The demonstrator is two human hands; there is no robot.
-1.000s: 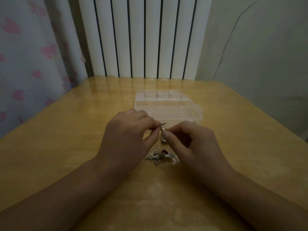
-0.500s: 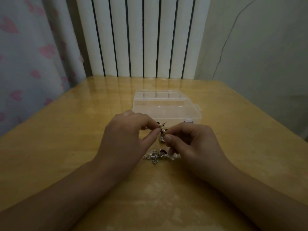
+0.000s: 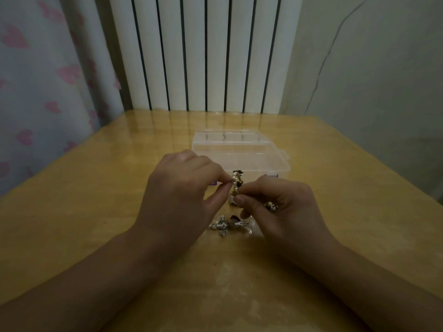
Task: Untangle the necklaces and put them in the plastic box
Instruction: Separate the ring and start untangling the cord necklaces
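I'm looking down at the wooden table [image 3: 96, 212], and I'm taking the plastic box [image 3: 239, 152] as my landmark. It is sitting shut and flat near the middle of the table, clear, with a small latch tab on its right edge.

Just in front of the box, both hands are working above the table. My left hand [image 3: 182, 195] is pinching the tangled necklaces [image 3: 236, 185] between thumb and forefinger, fingers curled, clamped on a run of pale beads. My right hand [image 3: 282, 209] is meeting it from the other side, thumb and forefinger pinching the same tangle a little lower, the two hands nearly touching at the fingertips. A dark bit is sticking up from the top of the bundle, level with the box's front edge. Another small shiny piece is showing inside the curl of my right hand; I cannot tell whether it belongs to the same strand.

Nearer to me than the box, under the hands, a silver cross pendant [image 3: 223, 225] is lying on the table, with more dark and silver pieces touching it on its right side. I cannot tell how these connect to the held tangle.

Behind the box, a white ribbed radiator [image 3: 206, 56] is standing against the wall, and to the box's far left a curtain with pink hearts [image 3: 36, 80] is hanging.
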